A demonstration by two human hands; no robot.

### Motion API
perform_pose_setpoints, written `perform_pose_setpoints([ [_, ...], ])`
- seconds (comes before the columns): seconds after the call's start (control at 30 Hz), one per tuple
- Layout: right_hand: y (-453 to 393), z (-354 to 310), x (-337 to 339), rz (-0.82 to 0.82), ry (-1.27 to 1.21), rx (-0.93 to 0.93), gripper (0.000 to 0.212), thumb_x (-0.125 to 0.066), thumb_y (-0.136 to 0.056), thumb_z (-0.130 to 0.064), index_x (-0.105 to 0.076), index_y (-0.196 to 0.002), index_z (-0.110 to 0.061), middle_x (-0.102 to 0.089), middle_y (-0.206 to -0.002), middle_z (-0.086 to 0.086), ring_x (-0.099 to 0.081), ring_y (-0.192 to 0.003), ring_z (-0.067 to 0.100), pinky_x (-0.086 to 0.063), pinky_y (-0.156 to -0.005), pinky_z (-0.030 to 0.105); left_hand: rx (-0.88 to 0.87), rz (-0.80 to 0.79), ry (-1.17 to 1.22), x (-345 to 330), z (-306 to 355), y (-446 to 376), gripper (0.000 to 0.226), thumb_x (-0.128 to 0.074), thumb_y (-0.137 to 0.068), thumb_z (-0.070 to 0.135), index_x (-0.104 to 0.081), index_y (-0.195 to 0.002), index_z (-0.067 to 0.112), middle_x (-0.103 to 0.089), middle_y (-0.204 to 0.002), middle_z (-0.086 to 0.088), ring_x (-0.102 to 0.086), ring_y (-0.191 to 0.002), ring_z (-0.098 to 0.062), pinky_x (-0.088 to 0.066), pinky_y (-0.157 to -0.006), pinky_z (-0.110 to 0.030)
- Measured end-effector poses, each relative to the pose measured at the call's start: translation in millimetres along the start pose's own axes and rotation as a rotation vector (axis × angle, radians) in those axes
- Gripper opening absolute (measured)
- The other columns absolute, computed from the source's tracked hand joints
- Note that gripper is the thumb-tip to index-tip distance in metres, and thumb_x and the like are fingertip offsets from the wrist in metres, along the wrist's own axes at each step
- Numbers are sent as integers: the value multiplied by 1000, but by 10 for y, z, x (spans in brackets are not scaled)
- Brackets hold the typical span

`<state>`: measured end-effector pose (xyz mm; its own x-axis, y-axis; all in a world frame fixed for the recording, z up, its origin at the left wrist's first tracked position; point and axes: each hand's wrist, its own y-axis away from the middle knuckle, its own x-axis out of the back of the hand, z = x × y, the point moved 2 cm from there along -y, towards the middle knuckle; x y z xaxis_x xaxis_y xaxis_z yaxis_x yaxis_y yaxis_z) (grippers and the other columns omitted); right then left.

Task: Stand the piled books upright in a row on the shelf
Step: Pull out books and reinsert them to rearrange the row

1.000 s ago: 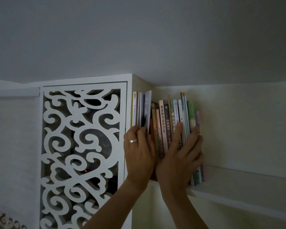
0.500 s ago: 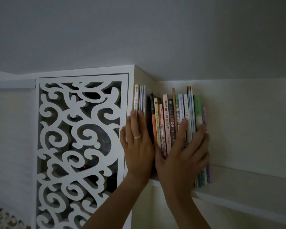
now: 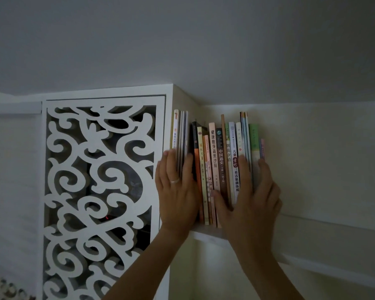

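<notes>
A row of several thin books (image 3: pixel 217 156) stands upright on a high white shelf (image 3: pixel 325 243), spines facing me, packed against the cabinet side at the left. My left hand (image 3: pixel 177 191), a ring on one finger, lies flat with fingers together against the spines of the leftmost books (image 3: pixel 180 131). My right hand (image 3: pixel 250 198) is spread flat over the spines at the right end of the row, its thumb on the middle books. Neither hand holds a book. The lower parts of several books are hidden behind my hands.
A white cabinet door with carved scroll cut-outs (image 3: pixel 100 191) stands just left of the books. The ceiling (image 3: pixel 204 40) hangs close above the shelf. The shelf board runs on bare to the right along the pale wall (image 3: pixel 325 159).
The leftmost books, leaning apart a second ago, now stand straight against the cabinet side. Both hands flattened against the spines, and the row now stands closed up and even.
</notes>
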<state>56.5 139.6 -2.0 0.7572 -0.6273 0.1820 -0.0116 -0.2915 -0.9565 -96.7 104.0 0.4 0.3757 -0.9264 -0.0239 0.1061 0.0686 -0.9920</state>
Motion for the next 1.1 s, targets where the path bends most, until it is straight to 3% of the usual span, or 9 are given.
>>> perform_pose_setpoints([
  [0.07, -41, 126, 53, 5, -37, -29, 109, -73, -76, -67, -26, -161, -20, -29, -159, 22, -38, -137, 42, -37, -104, 57, 32, -19, 110, 20, -18, 7, 31, -56, -103, 31, -66, -125, 11, -36, -159, -23, -25, -154, -37, -18, -129, -51],
  [0.17, -87, 252, 62, -167, -196, -147, 127, -77, -67, -72, -6, -163, -29, -20, -163, 15, -29, -147, 38, -36, -113, 61, 40, -55, 124, 39, -14, 10, 28, -51, -103, 37, -65, -109, 15, -35, -160, -21, -22, -156, -36, -13, -130, -48],
  [0.3, -61, 302, 61, -343, -461, -244, 140, -91, -62, -54, 10, -159, -45, -31, -155, 0, -41, -140, 25, -49, -103, 54, 41, -74, 143, 54, -25, 1, 39, -45, -105, 46, -66, -117, 16, -32, -162, -20, -20, -157, -35, -11, -130, -47],
  [0.4, -51, 322, 50, -334, -518, -274, 138, -93, -65, -47, 10, -158, -47, -34, -157, -1, -49, -136, 22, -50, -102, 49, 42, -78, 162, 73, -28, -7, 50, -43, -104, 55, -66, -125, 16, -31, -162, -20, -21, -157, -35, -15, -129, -48],
  [0.5, -47, 343, 40, -309, -567, -332, 139, -92, -64, -48, 12, -155, -51, -37, -159, -2, -52, -136, 23, -49, -106, 54, 42, -57, 177, 81, -33, -6, 50, -51, -101, 53, -66, -128, 15, -34, -161, -21, -25, -155, -36, -19, -128, -49],
  [0.7, -25, 367, 20, -307, -587, -330, 124, -89, -72, -44, 1, -157, -47, -46, -148, -1, -62, -122, 21, -58, -94, 44, -15, 16, 177, 58, -5, 11, 60, -72, -96, 31, -47, -148, 18, -22, -158, -18, -27, -151, -38, -29, -122, -61],
  [0.87, -19, 360, -6, -286, -568, -312, 121, -88, -71, -44, -5, -159, -39, -43, -148, 0, -59, -125, 23, -59, -93, 51, -67, -38, 113, 29, -11, 19, 33, -65, -99, 32, -68, -130, 20, -41, -154, -23, -28, -153, -38, -18, -127, -59],
  [1.1, -11, 344, -9, -283, -525, -303, 121, -87, -70, -49, -5, -159, -38, -41, -149, 2, -56, -128, 27, -58, -95, 55, -63, -68, 103, 48, -7, 10, 50, -65, -95, 44, -63, -140, 22, -44, -155, -21, -31, -152, -39, -22, -123, -62],
])
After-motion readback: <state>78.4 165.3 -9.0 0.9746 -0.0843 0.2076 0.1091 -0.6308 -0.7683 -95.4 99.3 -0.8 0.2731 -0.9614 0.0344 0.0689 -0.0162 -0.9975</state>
